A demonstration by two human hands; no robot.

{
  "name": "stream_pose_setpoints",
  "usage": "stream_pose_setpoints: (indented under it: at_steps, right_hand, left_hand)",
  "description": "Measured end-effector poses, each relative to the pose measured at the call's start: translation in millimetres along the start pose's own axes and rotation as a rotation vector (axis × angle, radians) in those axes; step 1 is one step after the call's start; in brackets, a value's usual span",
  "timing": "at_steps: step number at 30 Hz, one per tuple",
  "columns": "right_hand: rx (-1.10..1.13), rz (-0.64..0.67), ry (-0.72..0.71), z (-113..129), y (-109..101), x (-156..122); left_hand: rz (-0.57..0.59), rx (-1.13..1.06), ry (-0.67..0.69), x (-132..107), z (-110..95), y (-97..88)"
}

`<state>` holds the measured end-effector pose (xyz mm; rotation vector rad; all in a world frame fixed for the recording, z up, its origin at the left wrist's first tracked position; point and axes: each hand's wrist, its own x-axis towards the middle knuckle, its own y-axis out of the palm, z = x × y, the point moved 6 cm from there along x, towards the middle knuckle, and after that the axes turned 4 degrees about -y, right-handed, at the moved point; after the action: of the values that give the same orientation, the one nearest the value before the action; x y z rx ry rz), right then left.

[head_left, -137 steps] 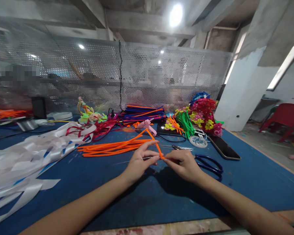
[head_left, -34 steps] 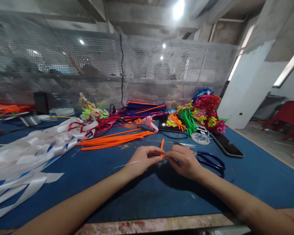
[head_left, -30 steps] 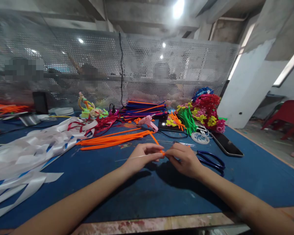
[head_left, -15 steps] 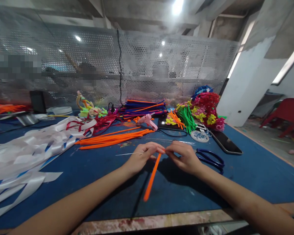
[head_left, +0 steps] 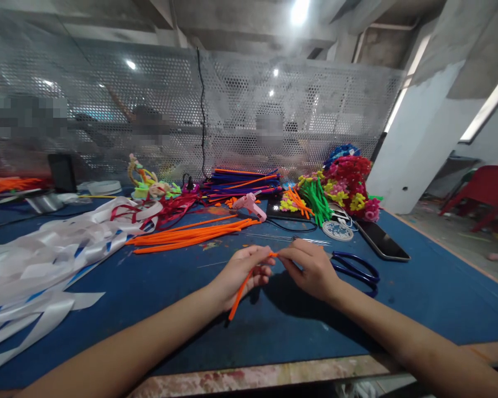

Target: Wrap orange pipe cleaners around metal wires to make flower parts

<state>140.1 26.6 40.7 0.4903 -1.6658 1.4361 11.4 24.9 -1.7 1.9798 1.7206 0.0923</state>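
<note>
My left hand [head_left: 241, 272] and my right hand [head_left: 308, 269] meet above the blue table [head_left: 157, 298], both pinched on one orange pipe cleaner [head_left: 244, 286]. Its top end sits between the fingertips of both hands; the free end hangs down and left past my left palm. A thin metal wire [head_left: 216, 263] sticks out to the left from my left hand. Blue-handled scissors [head_left: 356, 269] lie just right of my right hand.
A bundle of orange pipe cleaners [head_left: 193, 234] lies beyond my hands. White ribbon [head_left: 45, 260] is heaped at left. A pink glue gun [head_left: 251, 205], a phone [head_left: 382, 240], coloured pipe-cleaner flowers [head_left: 348, 188] and a perforated metal screen [head_left: 232, 121] stand farther back.
The pipe cleaner's free end, which pointed up and away a second ago, has swung down toward me and now hangs shorter beside my left palm. Both hands stayed together.
</note>
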Motion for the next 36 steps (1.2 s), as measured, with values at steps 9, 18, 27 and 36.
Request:
stream_pose_setpoints:
  at_steps: [9, 18, 27, 36]
  right_hand:
    - [-0.292, -0.008, -0.23, 19, -2, 1]
    - [0.283, -0.039, 0.246, 2, -1, 5]
    - [1.066, 0.307, 0.637, -17, 27, -4]
    - [0.867, 0.312, 0.579, -17, 24, -3]
  left_hand:
    - [0.088, -0.412, -0.233, -9, 20, 14.8]
    - [0.022, -0.1, 0.132, 1, 7, 2.0]
    - [0.129, 0.918, 0.801, -27, -46, 14.3]
    - [0.068, 1.045, 0.808, -19, -47, 7.8]
